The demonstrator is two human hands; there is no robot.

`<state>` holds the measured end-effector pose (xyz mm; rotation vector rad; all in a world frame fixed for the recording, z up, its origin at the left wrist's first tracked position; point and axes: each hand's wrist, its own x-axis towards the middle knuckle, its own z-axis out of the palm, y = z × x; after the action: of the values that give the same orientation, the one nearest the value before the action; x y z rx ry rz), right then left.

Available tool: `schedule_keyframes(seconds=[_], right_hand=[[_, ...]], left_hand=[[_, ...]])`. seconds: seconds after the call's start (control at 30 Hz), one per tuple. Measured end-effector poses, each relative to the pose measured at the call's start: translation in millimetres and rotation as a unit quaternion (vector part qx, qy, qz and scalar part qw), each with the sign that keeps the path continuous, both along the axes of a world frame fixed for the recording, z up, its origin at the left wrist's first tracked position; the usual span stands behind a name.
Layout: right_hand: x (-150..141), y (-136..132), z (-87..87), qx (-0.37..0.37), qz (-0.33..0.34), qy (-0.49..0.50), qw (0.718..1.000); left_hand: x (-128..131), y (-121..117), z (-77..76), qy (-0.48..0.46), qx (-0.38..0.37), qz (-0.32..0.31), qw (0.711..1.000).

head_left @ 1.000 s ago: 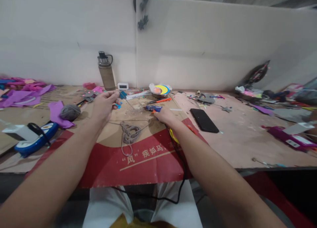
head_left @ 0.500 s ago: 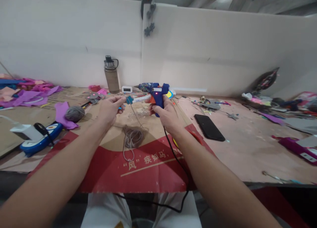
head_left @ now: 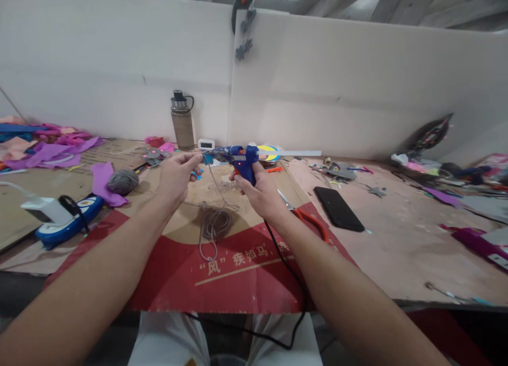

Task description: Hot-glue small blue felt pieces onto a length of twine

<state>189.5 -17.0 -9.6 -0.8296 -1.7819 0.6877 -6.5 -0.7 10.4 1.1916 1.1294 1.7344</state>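
My right hand (head_left: 260,194) is wrapped round the handle of a blue hot glue gun (head_left: 245,162), its red light lit. A white glue stick (head_left: 291,153) juts from the gun's back end. My left hand (head_left: 178,176) pinches a small blue felt piece (head_left: 207,158) with grey yarn trailing down from it. The gun's nozzle is at this piece; whether they touch I cannot tell. Below, a loose bundle of grey yarn (head_left: 216,222) lies on the red and brown cardboard (head_left: 246,281).
Orange-handled scissors (head_left: 311,220) lie beneath my right forearm, beside a black phone (head_left: 338,208). At left are a grey yarn ball (head_left: 123,181), a blue power strip (head_left: 89,210) and purple felt scraps (head_left: 65,157). A bottle (head_left: 182,122) stands at the back. The gun's black cord (head_left: 291,270) hangs over the edge.
The glue gun has come down and left, its nozzle now at the blue felt piece. It has turned so its glue stick shows. My left hand stays nearly in place.
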Motion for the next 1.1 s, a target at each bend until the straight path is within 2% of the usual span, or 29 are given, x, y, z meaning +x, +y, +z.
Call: schedule_keyframes(seconds=[0.47, 0.77, 0.97, 1.1], right_hand=[[-6.1, -3.2, -0.5, 0.041, -0.025, -0.012, 0.999], [-8.7, -2.3, -8.4, 0.068, -0.046, -0.032, 0.996], [-7.0, -1.8, -7.0, 0.069, -0.052, -0.033, 0.996], [-7.3, -2.5, -6.8, 0.07, -0.048, -0.038, 0.996]], left_hand=[[0.3, 0.3, -4.1, 0.06, 0.031, 0.032, 0.997], [-1.5, -4.4, -3.1, 0.205, 0.056, 0.117, 0.97], [-2.2, 1.0, -5.0, 0.127, 0.048, 0.095, 0.986], [-3.1, 4.3, -6.9, 0.116, 0.048, 0.089, 0.988]])
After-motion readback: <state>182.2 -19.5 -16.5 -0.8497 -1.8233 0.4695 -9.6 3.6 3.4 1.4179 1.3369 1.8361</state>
